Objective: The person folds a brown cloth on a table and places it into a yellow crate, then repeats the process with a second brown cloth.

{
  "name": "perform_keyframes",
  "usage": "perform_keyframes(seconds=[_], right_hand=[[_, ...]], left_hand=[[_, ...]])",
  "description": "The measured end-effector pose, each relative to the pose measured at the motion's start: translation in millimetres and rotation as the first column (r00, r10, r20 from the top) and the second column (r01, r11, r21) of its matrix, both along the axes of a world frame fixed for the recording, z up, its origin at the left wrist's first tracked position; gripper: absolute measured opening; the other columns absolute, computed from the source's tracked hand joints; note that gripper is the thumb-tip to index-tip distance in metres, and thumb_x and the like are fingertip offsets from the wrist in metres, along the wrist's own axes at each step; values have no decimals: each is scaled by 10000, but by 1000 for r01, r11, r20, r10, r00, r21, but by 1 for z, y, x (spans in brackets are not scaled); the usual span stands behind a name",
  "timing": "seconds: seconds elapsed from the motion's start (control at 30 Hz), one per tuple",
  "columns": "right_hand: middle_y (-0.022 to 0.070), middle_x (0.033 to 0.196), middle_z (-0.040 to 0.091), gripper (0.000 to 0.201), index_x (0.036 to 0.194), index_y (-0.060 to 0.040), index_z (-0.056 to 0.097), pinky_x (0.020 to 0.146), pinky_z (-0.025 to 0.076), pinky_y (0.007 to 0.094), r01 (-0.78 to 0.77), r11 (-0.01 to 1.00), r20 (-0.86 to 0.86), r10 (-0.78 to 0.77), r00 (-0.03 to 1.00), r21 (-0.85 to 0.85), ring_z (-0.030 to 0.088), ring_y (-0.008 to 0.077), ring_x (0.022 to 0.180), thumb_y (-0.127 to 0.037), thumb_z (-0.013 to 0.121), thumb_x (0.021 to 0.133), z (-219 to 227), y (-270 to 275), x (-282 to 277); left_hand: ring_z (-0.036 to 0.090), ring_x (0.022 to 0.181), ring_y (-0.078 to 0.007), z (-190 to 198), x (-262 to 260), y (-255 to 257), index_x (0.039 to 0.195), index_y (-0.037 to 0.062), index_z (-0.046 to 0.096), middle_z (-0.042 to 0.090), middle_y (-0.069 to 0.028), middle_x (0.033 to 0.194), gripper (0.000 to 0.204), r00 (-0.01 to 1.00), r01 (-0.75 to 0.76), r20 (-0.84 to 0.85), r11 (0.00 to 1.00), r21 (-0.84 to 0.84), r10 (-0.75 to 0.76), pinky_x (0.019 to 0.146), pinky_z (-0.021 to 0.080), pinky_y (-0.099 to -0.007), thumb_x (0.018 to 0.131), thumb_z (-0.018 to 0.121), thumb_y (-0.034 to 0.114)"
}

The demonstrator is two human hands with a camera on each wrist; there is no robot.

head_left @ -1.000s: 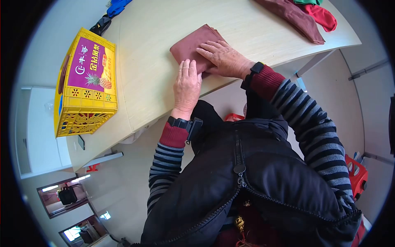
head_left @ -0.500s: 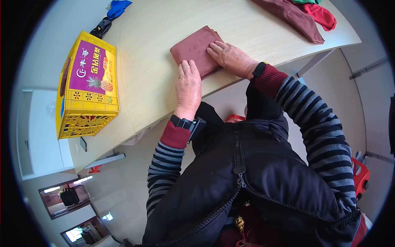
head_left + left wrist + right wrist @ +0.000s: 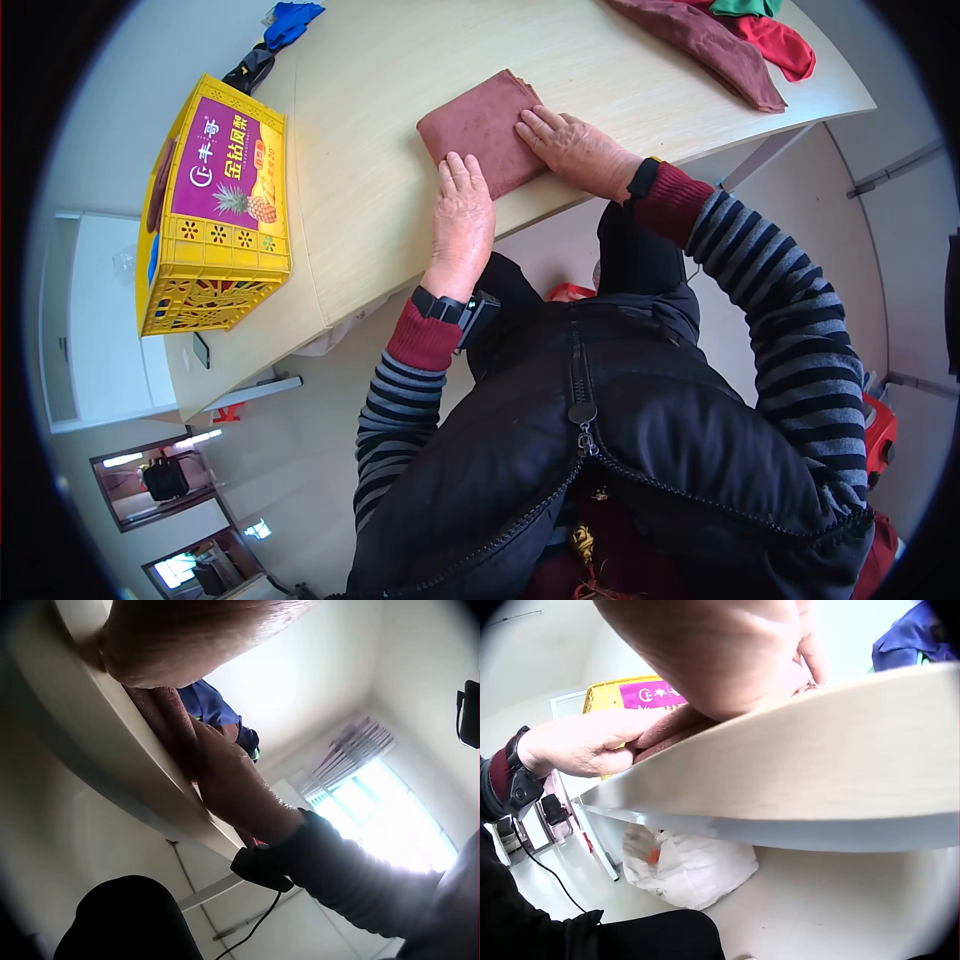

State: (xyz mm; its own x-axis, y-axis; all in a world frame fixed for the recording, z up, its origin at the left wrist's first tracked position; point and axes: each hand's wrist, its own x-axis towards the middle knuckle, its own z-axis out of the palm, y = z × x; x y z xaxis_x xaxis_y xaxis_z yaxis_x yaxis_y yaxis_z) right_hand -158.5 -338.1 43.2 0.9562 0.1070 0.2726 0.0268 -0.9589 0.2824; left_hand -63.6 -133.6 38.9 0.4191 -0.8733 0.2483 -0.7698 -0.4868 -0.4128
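Note:
A reddish-brown cloth (image 3: 482,130), folded into a thick flat rectangle, lies near the table's front edge. My left hand (image 3: 463,228) rests at its near left side, fingers straight and fingertips over the edge. At its right side lies my right hand (image 3: 582,154), the extended fingertips on the cloth's border. Seen low from the right wrist, the cloth (image 3: 669,729) shows stacked, rounded folds beside the left hand (image 3: 581,744). In the left wrist view the right hand (image 3: 238,784) meets the far end of the folds.
A yellow plastic crate (image 3: 215,290) with a pineapple label stands at the left of the table (image 3: 350,190). More brown cloth (image 3: 705,50) lies at the far right with red (image 3: 785,48) and green pieces. Blue fabric (image 3: 292,24) lies at the back left. A white bag (image 3: 694,870) sits beneath the table.
My right hand has slid from the middle of the folded cloth to its right edge, baring more of its top. The left hand stays at the near left side.

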Motion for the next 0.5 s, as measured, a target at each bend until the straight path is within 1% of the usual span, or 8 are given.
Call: perform_keyframes(seconds=[0.13, 0.17, 0.23, 0.27, 0.33, 0.37, 0.43, 0.5], right_hand=[[173, 1484, 498, 564, 1457, -1, 456, 1117, 410, 384, -13, 994, -98, 3, 995, -106, 498, 310, 1353, -109, 576, 917, 27, -8, -5], [167, 1492, 490, 570, 1461, -11, 455, 1114, 404, 392, 26, 987, -313, -75, 947, -157, 498, 308, 1351, -110, 575, 912, 51, -5, -2], [154, 1509, 475, 584, 1469, -32, 453, 1109, 392, 409, 62, 954, -664, -249, 705, -292, 496, 303, 1345, -112, 574, 903, 89, 1, 7], [154, 1509, 475, 584, 1469, -32, 453, 1109, 392, 409, 44, 949, -660, -250, 709, -311, 496, 303, 1345, -112, 574, 903, 88, 2, 14], [134, 1478, 493, 543, 1449, -52, 467, 1110, 383, 435, 69, 989, -260, -34, 965, 128, 482, 302, 1349, -161, 576, 929, 62, 1, 35], [125, 1462, 502, 523, 1439, -62, 474, 1110, 379, 448, -13, 940, -6, 16, 1000, 340, 475, 302, 1351, -186, 577, 942, 47, 0, 46], [129, 1486, 480, 531, 1453, -63, 464, 1130, 351, 459, -24, 927, 41, 9, 999, 374, 444, 309, 1378, -231, 558, 958, 28, 15, 67], [139, 1532, 437, 557, 1479, -65, 442, 1170, 297, 481, -9, 877, 129, -60, 990, 481, 383, 323, 1432, -319, 521, 990, 11, 33, 81]], left_hand=[[499, 1345, -362, 1, 2, 3, 1416, -92, 441, 463, -299, 1445, 533, 999, 7, -52, 1000, -19, -8, 1057, 480, -343, 917, 556, 54], [500, 1343, -363, 2, 2, 4, 1412, -89, 451, 468, -295, 1444, 528, 997, 10, -72, 1000, -22, -11, 1067, 472, -357, 916, 556, 58], [498, 1341, -367, 9, 11, 9, 1407, -86, 461, 475, -289, 1441, 525, 985, 24, -171, 998, -63, -34, 1079, 458, -376, 916, 558, 71], [496, 1339, -370, 14, 16, 13, 1401, -84, 472, 482, -283, 1439, 521, 961, 49, -266, 995, -92, -72, 1092, 443, -395, 916, 560, 84], [495, 1337, -374, 32, 23, 14, 1396, -81, 483, 488, -277, 1436, 518, 929, 50, -356, 988, -148, -101, 1104, 429, -415, 916, 562, 98], [484, 1345, -375, 46, 29, 11, 1392, -77, 491, 491, -267, 1440, 516, 875, -9, -481, 991, -133, -57, 1116, 412, -426, 917, 564, 110], [463, 1361, -377, 70, 42, 4, 1384, -68, 508, 498, -247, 1446, 511, 711, -106, -703, 991, -81, 19, 1139, 378, -449, 919, 568, 134], [448, 1376, -372, 47, 62, -9, 1388, -61, 506, 493, -237, 1456, 510, 797, -92, -603, 978, -185, -39, 1144, 369, -451, 929, 565, 154]])
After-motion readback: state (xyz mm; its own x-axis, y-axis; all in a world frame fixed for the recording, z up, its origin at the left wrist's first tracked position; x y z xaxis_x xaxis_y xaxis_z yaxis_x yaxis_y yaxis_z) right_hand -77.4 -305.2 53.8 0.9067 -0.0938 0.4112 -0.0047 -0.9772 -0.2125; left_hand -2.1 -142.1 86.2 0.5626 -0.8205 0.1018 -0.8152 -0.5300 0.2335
